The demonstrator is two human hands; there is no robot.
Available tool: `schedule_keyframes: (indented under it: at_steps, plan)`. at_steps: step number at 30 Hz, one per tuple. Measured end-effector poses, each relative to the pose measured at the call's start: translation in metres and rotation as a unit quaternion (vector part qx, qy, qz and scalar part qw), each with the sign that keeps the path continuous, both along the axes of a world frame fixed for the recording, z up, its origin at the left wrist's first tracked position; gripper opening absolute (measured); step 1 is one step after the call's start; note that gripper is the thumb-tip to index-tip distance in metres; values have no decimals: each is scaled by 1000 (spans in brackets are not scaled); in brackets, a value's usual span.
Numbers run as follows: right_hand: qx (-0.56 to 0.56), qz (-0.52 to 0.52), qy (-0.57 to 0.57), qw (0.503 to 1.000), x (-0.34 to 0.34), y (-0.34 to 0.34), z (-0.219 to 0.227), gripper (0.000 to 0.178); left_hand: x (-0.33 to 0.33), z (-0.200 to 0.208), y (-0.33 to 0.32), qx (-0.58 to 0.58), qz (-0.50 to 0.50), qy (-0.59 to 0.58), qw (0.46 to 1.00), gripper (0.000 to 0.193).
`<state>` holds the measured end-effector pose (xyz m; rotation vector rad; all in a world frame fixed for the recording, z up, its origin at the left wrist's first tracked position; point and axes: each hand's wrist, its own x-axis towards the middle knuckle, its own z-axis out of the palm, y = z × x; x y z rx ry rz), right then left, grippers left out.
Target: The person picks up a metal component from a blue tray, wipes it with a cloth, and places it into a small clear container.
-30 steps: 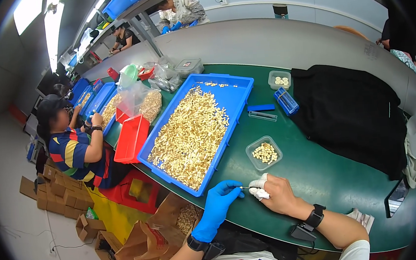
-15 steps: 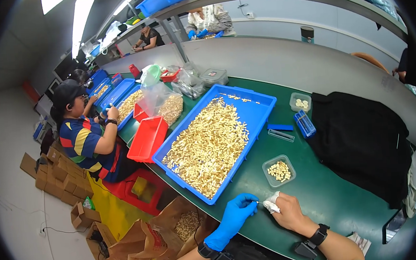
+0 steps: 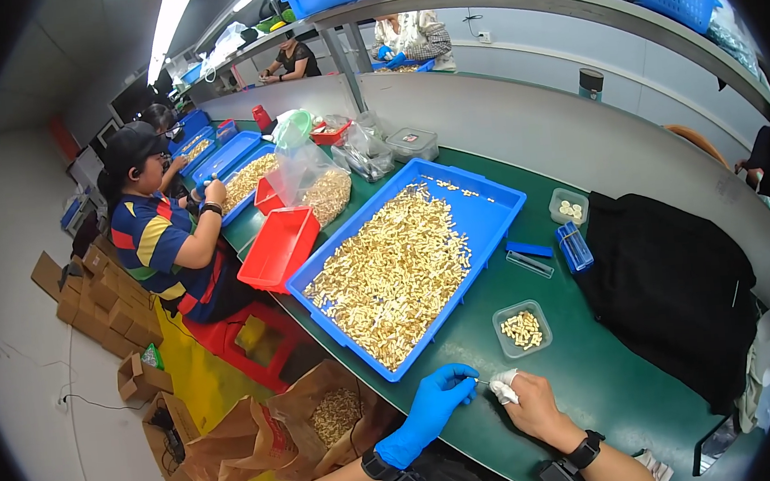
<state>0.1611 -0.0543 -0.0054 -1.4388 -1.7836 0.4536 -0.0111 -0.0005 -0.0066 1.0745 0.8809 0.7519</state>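
Note:
My left hand (image 3: 430, 411), in a blue glove, is closed in a pinch on a small thin metal piece (image 3: 479, 380) near the table's front edge. Facing it, my bare right hand (image 3: 539, 409) is closed, with white cloth-like material (image 3: 504, 387) at the thumb and forefinger. What that hand grips inside the white material is hidden. The thin piece spans the narrow gap between both hands. Just beyond my right hand stands a small clear tub (image 3: 522, 329) with brass-coloured parts. A large blue tray (image 3: 492, 218) spread with many such parts lies to the far left.
A red bin (image 3: 279, 249) and a clear bag of parts (image 3: 325, 195) lie left of the tray. Rightward are a blue case (image 3: 574, 246), a tub of pale discs (image 3: 569, 206) and black cloth (image 3: 669, 290). A co-worker (image 3: 166, 221) sits at left; paper sacks (image 3: 238, 442) stand below.
The view has shifted slightly, so the table scene sits a little lower and further right. Both hands keep their closed hold, close together.

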Motion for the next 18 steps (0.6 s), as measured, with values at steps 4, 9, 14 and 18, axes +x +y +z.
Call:
schedule_keyframes:
  at_steps: [4, 9, 14, 18]
  plan:
    - [-56, -22, 60, 996, -5, -3, 11, 20, -1, -1, 0, 2, 0, -6, 1000, 14]
    - [-27, -6, 16, 999, -1, -2, 4, 18, -1, -1, -2, 2, 7, -17, 1000, 13]
    - [-29, -9, 48, 998, -5, -2, 8, 19, -1, -2, -2, 8, 9, -19, 1000, 13]
    - [-35, -10, 49, 998, -3, -2, 5, 19, -2, -2, -3, 8, 12, -22, 1000, 13]
